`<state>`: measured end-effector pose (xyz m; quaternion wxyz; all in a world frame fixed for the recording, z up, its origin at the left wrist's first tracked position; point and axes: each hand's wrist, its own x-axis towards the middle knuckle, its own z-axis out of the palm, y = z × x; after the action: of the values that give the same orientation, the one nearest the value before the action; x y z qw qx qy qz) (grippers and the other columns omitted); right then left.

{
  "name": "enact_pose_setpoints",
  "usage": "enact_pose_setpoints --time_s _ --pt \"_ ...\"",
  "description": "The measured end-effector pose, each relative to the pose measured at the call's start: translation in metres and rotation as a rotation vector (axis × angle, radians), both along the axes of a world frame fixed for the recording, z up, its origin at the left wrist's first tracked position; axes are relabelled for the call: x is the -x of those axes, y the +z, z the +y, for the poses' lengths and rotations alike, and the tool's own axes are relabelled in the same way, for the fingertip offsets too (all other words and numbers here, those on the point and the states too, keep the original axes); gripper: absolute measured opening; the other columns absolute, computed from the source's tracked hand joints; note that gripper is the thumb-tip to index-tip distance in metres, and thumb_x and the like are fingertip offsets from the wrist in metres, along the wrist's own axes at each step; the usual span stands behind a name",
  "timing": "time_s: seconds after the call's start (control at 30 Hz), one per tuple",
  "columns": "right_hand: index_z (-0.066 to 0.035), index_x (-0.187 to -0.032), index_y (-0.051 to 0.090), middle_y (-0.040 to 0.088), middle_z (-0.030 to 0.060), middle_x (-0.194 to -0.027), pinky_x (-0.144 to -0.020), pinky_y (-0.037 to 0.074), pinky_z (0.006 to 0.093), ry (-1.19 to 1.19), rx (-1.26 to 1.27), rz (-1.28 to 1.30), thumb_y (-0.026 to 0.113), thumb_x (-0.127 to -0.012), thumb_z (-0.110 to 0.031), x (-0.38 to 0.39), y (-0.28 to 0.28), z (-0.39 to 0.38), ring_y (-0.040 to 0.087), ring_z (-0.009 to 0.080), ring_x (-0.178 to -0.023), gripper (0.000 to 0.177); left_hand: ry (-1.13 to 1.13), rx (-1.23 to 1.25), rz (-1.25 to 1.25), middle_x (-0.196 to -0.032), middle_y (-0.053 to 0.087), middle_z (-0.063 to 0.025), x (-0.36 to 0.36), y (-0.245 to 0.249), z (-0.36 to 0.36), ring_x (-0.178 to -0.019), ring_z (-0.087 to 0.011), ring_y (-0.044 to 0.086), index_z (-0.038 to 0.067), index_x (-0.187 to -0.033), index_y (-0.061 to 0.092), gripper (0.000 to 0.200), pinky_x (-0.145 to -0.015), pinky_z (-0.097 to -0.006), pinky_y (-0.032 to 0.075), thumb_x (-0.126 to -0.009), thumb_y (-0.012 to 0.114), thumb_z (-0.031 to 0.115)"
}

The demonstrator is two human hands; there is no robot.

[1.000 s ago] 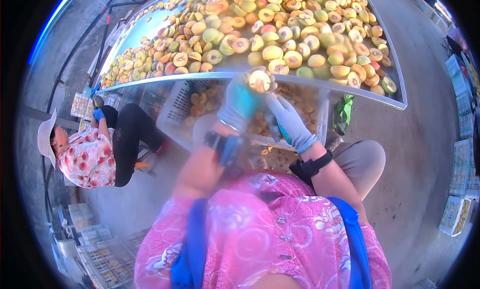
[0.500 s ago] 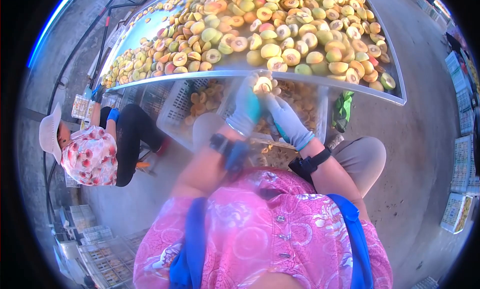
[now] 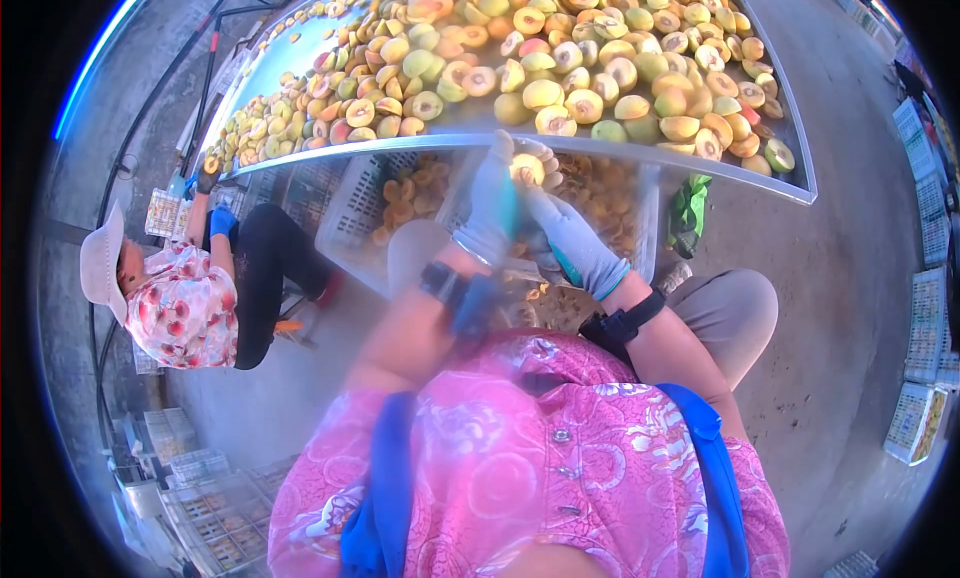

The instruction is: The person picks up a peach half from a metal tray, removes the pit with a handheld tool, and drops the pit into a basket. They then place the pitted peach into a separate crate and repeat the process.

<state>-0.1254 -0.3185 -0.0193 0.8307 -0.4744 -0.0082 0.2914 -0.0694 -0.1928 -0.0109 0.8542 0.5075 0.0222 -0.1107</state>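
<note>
A yellow peach half (image 3: 527,170) with its cut face up sits in the fingers of my left hand (image 3: 493,206), just below the front edge of the metal table (image 3: 440,142). That hand wears a grey and green glove and is closed around the fruit. My right hand (image 3: 580,246), gloved alike, reaches in from the right with its fingertips against the fruit. Its fingers are curled, and whatever they hold is hidden. Many peach halves (image 3: 585,106) cover the tabletop. Under my hands, white crates (image 3: 348,213) hold more cut fruit pieces.
On the left sits a co-worker (image 3: 180,308) in a hat, one hand in a blue glove, at the table's far end. A green bag (image 3: 688,216) lies beside the crates. Stacked crates (image 3: 922,328) line the right side, and others (image 3: 215,508) stand at lower left.
Both my hands stay together at the peach half, with hardly any shift. The co-worker's raised hand now shows a fruit piece at the table's edge.
</note>
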Motion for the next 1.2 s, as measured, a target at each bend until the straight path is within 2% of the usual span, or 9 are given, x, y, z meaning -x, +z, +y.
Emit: enact_pose_setpoints --time_s 0.23,0.3,0.5,0.67,0.77,0.93,1.03,1.1,1.2 --pt "-0.005 -0.124 0.057 0.058 -0.0040 -0.096 -0.064 0.041 0.0177 0.195 -0.160 0.102 0.046 -0.101 -0.041 0.000 -0.001 -0.006 0.048 0.0030 -0.076 0.044 -0.131 0.068 0.156 -0.091 0.064 -0.0112 0.002 0.011 0.011 -0.083 -0.0233 0.065 0.003 -0.098 0.061 0.059 -0.076 -0.0388 0.057 -0.092 0.050 0.060" --pt "-0.008 -0.118 0.058 0.057 -0.0049 -0.085 -0.055 0.039 0.0178 -0.032 -0.058 0.108 0.047 -0.100 -0.042 0.007 0.015 0.002 0.048 0.0032 -0.066 0.040 -0.056 0.020 0.084 -0.091 0.064 -0.0113 0.003 0.005 0.006 -0.083 -0.0235 0.065 0.003 -0.099 0.061 0.060 -0.076 -0.0390 0.057 -0.092 0.049 0.061" --pt "-0.014 -0.103 0.058 0.042 -0.0089 -0.061 -0.038 0.023 0.0203 0.131 -0.249 0.175 0.045 -0.100 -0.043 0.003 0.005 -0.005 0.035 0.0029 -0.044 0.032 -0.041 -0.010 0.013 -0.091 0.064 -0.0108 0.002 0.004 0.010 -0.084 -0.0235 0.065 0.003 -0.098 0.060 0.060 -0.077 -0.0388 0.057 -0.092 0.048 0.061" --pt "-0.015 -0.101 0.057 0.042 -0.0089 -0.061 -0.038 0.023 0.0203 0.038 -0.106 0.108 0.045 -0.100 -0.045 0.005 0.004 0.007 0.034 0.0028 -0.043 0.032 -0.046 0.048 0.110 -0.091 0.064 -0.0109 0.004 0.004 0.005 -0.082 -0.0238 0.065 0.002 -0.096 0.061 0.060 -0.075 -0.0371 0.056 -0.092 0.048 0.061" --pt "-0.016 -0.098 0.056 0.043 -0.0089 -0.061 -0.037 0.023 0.0201 0.044 -0.126 0.136 0.045 -0.100 -0.046 0.005 0.008 0.001 0.034 0.0028 -0.042 0.031 0.054 -0.155 -0.073 -0.092 0.064 -0.0113 0.005 -0.002 0.004 -0.084 -0.0248 0.065 0.002 -0.097 0.061 0.060 -0.076 -0.0379 0.056 -0.092 0.048 0.061" --pt "-0.018 -0.093 0.055 0.041 -0.0084 -0.060 -0.036 0.022 0.0204 0.138 -0.252 0.183 0.044 -0.099 -0.048 0.006 0.002 0.002 0.032 0.0037 -0.040 0.033 -0.078 0.112 0.084 -0.095 0.064 -0.0121 0.006 0.002 0.009 -0.089 -0.0249 0.065 0.002 -0.098 0.061 0.056 -0.081 -0.0396 0.056 -0.094 0.049 0.057" --pt "-0.019 -0.090 0.053 0.040 -0.0080 -0.058 -0.035 0.022 0.0210 0.066 -0.146 0.228 0.044 -0.099 -0.050 0.006 0.000 0.002 0.031 0.0047 -0.039 0.034 0.033 -0.036 -0.030 -0.095 0.064 -0.0122 0.010 -0.002 0.004 -0.089 -0.0252 0.065 0.003 -0.097 0.061 0.054 -0.083 -0.0404 0.056 -0.094 0.050 0.055" --pt "-0.018 -0.089 0.052 0.039 -0.0073 -0.057 -0.035 0.022 0.0216 0.232 -0.445 0.303 0.045 -0.098 -0.051 0.000 -0.010 -0.002 0.030 0.0057 -0.038 0.035 0.023 -0.100 -0.091 -0.095 0.064 -0.0122 0.010 -0.004 0.004 -0.089 -0.0256 0.065 0.003 -0.098 0.061 0.053 -0.083 -0.0414 0.056 -0.094 0.050 0.055" --pt "-0.017 -0.089 0.051 0.039 -0.0074 -0.057 -0.034 0.021 0.0224 0.064 -0.158 0.277 0.046 -0.097 -0.052 0.007 0.005 0.005 0.029 0.0054 -0.037 0.036 -0.026 -0.047 -0.080 -0.096 0.064 -0.0125 0.005 -0.003 0.008 -0.090 -0.0259 0.065 0.002 -0.098 0.060 0.053 -0.083 -0.0418 0.056 -0.094 0.050 0.054"
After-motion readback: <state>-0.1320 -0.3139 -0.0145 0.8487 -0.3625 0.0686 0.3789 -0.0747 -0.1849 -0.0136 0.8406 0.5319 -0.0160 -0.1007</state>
